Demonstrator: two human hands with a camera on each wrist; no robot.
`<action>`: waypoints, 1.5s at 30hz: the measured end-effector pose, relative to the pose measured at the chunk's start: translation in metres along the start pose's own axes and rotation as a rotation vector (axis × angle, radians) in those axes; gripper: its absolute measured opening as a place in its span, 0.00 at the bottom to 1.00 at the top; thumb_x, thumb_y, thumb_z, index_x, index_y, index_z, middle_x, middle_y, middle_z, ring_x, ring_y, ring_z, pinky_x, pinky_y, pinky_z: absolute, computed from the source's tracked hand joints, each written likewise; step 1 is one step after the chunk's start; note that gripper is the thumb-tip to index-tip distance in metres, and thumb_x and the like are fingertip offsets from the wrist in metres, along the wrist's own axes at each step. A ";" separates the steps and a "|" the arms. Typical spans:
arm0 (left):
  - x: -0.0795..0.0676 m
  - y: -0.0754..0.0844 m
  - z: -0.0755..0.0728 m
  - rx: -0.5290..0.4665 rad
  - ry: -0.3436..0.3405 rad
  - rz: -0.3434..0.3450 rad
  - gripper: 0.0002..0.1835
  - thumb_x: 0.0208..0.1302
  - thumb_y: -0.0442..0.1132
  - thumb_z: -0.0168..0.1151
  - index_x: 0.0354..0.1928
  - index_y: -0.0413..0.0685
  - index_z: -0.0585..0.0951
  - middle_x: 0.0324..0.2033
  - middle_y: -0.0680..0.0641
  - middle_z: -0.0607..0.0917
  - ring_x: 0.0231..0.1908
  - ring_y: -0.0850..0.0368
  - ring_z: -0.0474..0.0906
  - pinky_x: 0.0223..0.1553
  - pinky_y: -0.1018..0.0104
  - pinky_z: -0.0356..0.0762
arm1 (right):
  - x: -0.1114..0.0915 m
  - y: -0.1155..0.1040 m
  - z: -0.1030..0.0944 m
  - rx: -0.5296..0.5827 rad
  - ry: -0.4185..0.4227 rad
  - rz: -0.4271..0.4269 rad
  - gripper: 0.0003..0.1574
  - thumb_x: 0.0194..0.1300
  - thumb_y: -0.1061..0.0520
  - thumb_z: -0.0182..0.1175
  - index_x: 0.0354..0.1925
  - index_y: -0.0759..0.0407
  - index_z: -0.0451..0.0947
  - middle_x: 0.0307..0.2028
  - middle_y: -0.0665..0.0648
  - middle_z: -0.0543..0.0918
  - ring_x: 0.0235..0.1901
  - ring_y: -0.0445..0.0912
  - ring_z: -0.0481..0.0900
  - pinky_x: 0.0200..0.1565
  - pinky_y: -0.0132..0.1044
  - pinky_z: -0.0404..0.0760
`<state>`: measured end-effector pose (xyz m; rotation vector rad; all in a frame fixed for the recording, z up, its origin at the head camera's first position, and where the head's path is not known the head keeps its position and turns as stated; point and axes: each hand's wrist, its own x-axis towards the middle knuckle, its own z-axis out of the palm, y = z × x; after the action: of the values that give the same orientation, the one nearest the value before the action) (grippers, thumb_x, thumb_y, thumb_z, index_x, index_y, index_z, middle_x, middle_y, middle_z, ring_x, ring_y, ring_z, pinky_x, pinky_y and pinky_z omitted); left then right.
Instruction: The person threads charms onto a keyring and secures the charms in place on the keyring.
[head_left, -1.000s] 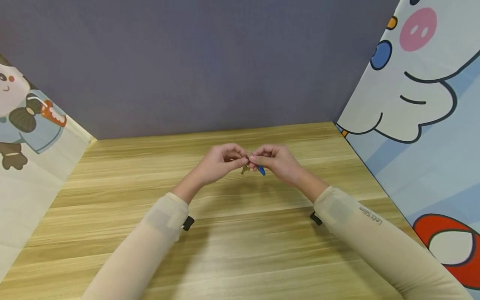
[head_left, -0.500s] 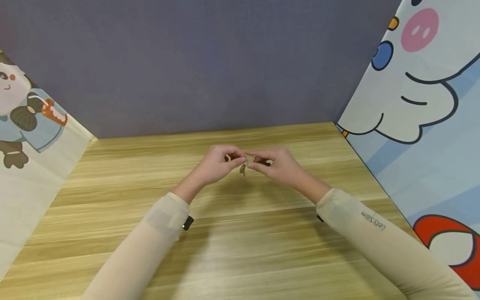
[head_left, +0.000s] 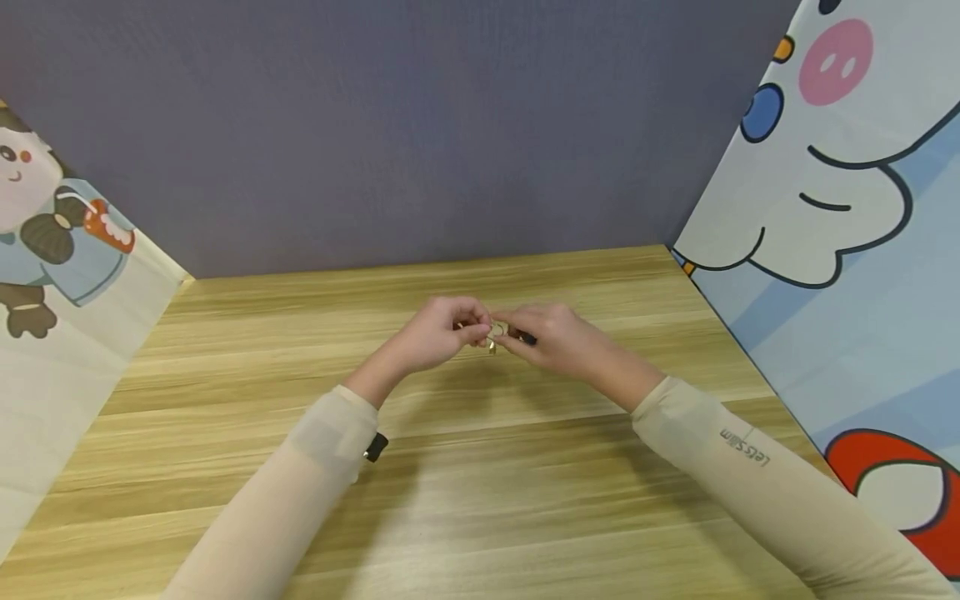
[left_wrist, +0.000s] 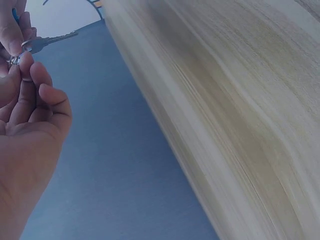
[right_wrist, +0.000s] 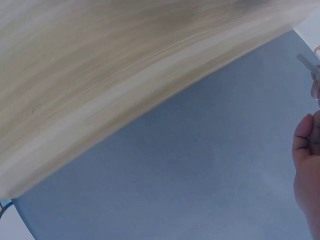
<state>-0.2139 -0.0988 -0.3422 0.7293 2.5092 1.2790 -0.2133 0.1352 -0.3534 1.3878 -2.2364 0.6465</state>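
Over the table, both hands meet at a small metal key ring [head_left: 498, 330]. My left hand [head_left: 442, 333] pinches the ring between thumb and fingertips. A key [head_left: 492, 347] hangs from the ring below the fingertips; in the left wrist view the key [left_wrist: 50, 41] points away from the fingers, its toothed blade showing. My right hand [head_left: 558, 337] holds the other side of the ring between thumb and index finger. Part of a small blue object [left_wrist: 16, 15] shows among the right fingers, mostly hidden. In the right wrist view only part of the right hand [right_wrist: 307, 165] shows.
The wood-grain table [head_left: 480, 500] spreads beneath both forearms. A grey-blue panel [head_left: 420, 133] rises behind it. Printed cartoon panels [head_left: 825, 208] flank the right side, with another cartoon panel [head_left: 60, 333] on the left.
Both hands have lowered slightly toward me. The right fingers have spread and reset on the ring, and the blue object that hung below them is now tucked within that hand.
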 end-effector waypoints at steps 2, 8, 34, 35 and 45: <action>0.000 -0.001 0.000 -0.008 -0.010 0.006 0.06 0.81 0.34 0.57 0.44 0.44 0.83 0.39 0.41 0.89 0.40 0.55 0.85 0.44 0.61 0.83 | -0.001 -0.001 0.000 -0.020 -0.010 -0.012 0.19 0.68 0.61 0.73 0.55 0.68 0.87 0.32 0.58 0.91 0.26 0.42 0.84 0.30 0.32 0.85; -0.001 -0.003 0.002 -0.044 -0.011 0.005 0.07 0.81 0.33 0.56 0.45 0.43 0.83 0.38 0.41 0.89 0.40 0.56 0.84 0.46 0.60 0.84 | -0.002 -0.003 0.000 -0.054 -0.010 -0.021 0.22 0.66 0.62 0.74 0.56 0.69 0.86 0.32 0.58 0.91 0.26 0.42 0.85 0.30 0.32 0.86; -0.006 -0.005 0.007 -0.175 0.000 0.060 0.09 0.81 0.37 0.58 0.48 0.38 0.83 0.41 0.42 0.88 0.46 0.45 0.86 0.48 0.60 0.84 | -0.007 -0.002 0.009 -0.034 0.096 0.031 0.17 0.63 0.66 0.73 0.50 0.71 0.85 0.26 0.55 0.84 0.22 0.44 0.78 0.26 0.32 0.80; -0.005 -0.005 0.007 -0.174 -0.003 0.061 0.09 0.81 0.38 0.58 0.48 0.39 0.83 0.41 0.44 0.88 0.47 0.44 0.86 0.48 0.60 0.84 | -0.007 -0.002 0.009 -0.047 0.097 0.018 0.17 0.62 0.66 0.73 0.50 0.70 0.85 0.26 0.55 0.84 0.22 0.45 0.78 0.26 0.32 0.80; -0.004 -0.003 0.008 -0.114 0.015 0.067 0.09 0.82 0.43 0.59 0.45 0.47 0.85 0.38 0.42 0.87 0.43 0.44 0.83 0.48 0.42 0.84 | -0.004 -0.003 0.008 -0.090 0.089 -0.047 0.15 0.61 0.65 0.73 0.48 0.66 0.85 0.33 0.58 0.89 0.30 0.45 0.87 0.32 0.34 0.86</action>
<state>-0.2079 -0.0974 -0.3494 0.7856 2.4186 1.4412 -0.2095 0.1321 -0.3622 1.3372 -2.1298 0.5736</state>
